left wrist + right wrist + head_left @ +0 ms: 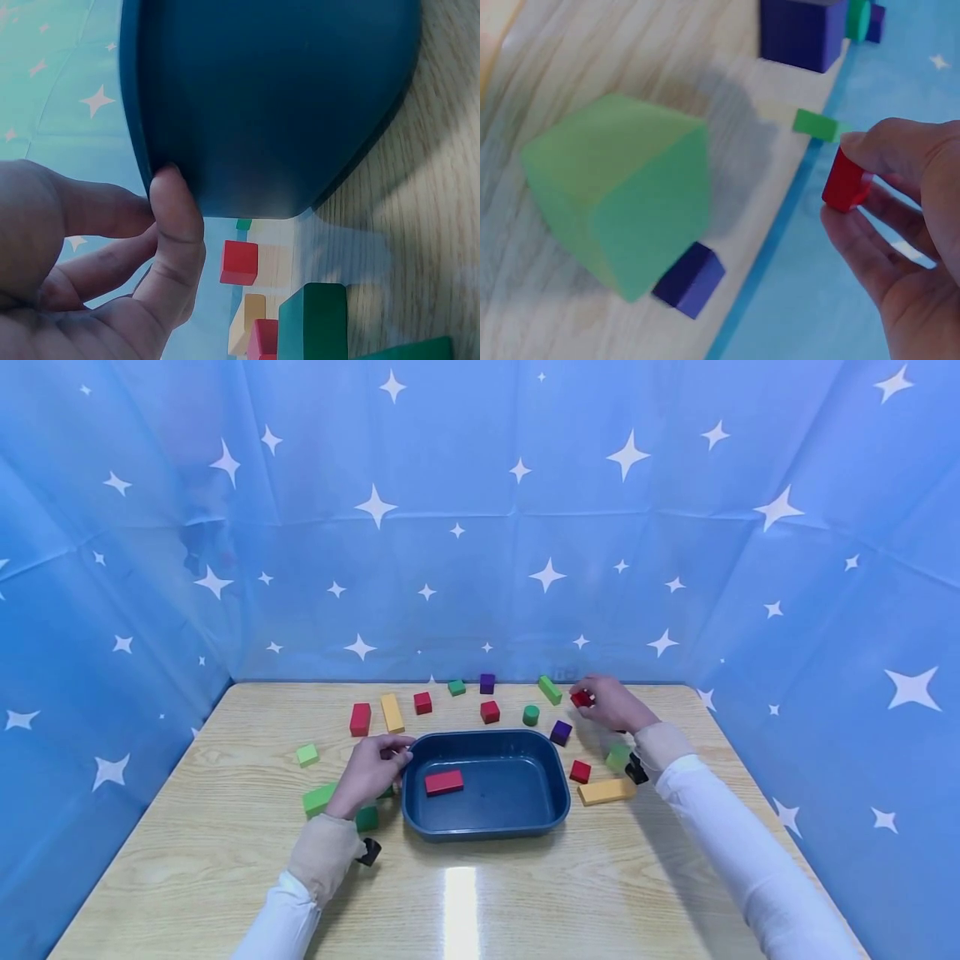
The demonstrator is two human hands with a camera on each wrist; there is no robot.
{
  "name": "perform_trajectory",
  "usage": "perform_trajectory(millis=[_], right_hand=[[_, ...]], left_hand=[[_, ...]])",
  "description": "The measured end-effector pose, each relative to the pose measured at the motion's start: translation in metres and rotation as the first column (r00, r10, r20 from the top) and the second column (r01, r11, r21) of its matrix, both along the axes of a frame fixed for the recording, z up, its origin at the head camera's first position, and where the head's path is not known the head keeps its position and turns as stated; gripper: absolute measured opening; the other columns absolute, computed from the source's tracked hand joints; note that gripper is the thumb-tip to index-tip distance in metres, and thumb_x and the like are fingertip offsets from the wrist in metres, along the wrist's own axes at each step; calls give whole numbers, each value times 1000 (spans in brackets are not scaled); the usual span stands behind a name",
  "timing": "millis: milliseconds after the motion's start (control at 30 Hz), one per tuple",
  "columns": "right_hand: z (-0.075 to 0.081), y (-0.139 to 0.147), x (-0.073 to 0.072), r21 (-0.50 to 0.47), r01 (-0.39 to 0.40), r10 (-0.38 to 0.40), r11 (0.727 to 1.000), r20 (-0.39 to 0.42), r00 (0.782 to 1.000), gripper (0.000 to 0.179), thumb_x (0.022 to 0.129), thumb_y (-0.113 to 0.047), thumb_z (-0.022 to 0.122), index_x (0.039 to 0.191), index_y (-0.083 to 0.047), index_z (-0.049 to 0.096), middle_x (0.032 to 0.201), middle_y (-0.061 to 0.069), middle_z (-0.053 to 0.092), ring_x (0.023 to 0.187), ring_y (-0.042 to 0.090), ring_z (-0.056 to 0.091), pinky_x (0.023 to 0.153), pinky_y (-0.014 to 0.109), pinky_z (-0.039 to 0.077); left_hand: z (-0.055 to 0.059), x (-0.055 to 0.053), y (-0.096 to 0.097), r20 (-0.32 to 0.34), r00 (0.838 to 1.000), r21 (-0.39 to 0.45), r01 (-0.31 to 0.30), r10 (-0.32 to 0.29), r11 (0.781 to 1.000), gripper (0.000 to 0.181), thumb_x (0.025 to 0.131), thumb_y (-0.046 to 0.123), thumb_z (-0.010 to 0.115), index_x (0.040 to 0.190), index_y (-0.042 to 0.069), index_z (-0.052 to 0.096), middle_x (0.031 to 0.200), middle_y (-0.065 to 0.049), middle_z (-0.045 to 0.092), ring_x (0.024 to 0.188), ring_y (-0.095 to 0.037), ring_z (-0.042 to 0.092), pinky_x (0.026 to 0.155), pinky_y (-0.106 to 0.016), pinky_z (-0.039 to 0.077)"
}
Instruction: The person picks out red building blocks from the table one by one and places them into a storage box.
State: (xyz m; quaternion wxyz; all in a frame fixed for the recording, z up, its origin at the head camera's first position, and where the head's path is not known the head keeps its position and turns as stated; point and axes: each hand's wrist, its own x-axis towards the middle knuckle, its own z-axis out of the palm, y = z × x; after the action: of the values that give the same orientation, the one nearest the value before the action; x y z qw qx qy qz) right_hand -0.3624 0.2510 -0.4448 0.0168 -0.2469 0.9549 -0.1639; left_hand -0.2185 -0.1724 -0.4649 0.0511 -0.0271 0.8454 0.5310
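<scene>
A dark blue plastic tray [487,835] stands mid-table with a red rectangular block [444,782] lying inside it. My left hand [372,772] pinches the tray's left rim; in the left wrist view the thumb and fingers [176,206] meet over its edge. At the far right of the table, my right hand [611,700] holds a small red block [846,182] between thumb and fingertips. Beneath the right wrist is a light green block [630,187], with a small purple block [691,279] beside it.
Behind the tray lie red cubes [490,712], a yellow block [392,713], a green cylinder [531,715] and a purple cube [560,732]. Right of it are a red cube [580,772] and a yellow block [606,792]. Green blocks [367,818] sit near the left wrist.
</scene>
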Motion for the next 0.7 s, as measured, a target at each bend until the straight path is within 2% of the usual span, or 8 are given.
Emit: perform_trajectory(millis=[233,467,700], right_hand=[[17,-15,11,-6,-34,34,999,-60,998,34,91,-9,73,124,-1,69,114,15,68,100,30,68,89,47,60],[35,-35,26,-10,-154,151,988,-158,976,28,89,-5,74,116,-3,70,113,12,67,99,28,70,87,43,62],[54,-64,46,30,-221,223,975,-163,961,31,91,-8,74,122,-7,70,117,9,67,102,24,67,88,41,61]], left_hand=[[-1,0,0,-18,1000,-6,3,-3,1000,29,102,11,61,130,6,69,103,-14,65,66,-23,64,68,-39,61],[0,2,1,-32,999,-11,6,-7,1000,29,102,11,61,130,6,69,102,-14,64,66,-25,64,67,-40,60],[1,1,1,-27,1000,-8,8,-8,1000,29,102,11,61,130,6,69,104,-14,64,67,-27,65,67,-41,60]])
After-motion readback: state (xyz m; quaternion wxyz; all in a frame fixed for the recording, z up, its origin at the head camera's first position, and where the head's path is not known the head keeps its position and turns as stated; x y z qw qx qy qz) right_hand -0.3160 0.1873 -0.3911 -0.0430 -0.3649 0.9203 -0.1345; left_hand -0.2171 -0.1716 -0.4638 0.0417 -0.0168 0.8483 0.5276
